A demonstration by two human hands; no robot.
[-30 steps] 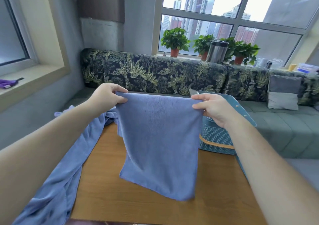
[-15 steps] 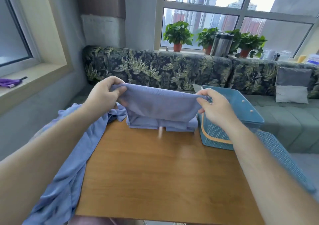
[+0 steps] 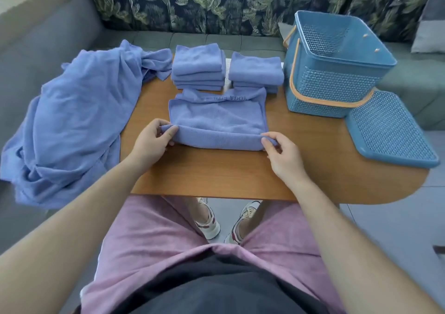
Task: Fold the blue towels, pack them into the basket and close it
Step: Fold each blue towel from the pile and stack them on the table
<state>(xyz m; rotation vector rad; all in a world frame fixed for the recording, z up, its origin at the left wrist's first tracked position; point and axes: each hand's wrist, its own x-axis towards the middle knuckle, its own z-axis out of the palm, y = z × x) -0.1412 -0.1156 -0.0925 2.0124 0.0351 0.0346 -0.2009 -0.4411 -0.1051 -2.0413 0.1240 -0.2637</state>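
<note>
A blue towel lies folded in half on the wooden table. My left hand pinches the near left corner of its fold. My right hand pinches the near right corner. Behind it stand two stacks of folded blue towels, one on the left and one on the right. A heap of unfolded blue towels hangs over the table's left edge. The blue basket stands open and empty at the back right, with its lid lying beside it.
A sofa with a leaf-pattern back runs behind the table. A grey cushion sits at the far right. My legs in pink shorts and my shoes are under the table's near edge.
The towel, held up in the air before, now lies on the table folded over. The view has tilted down from the window to the table. Both hands came down to the near fold.
</note>
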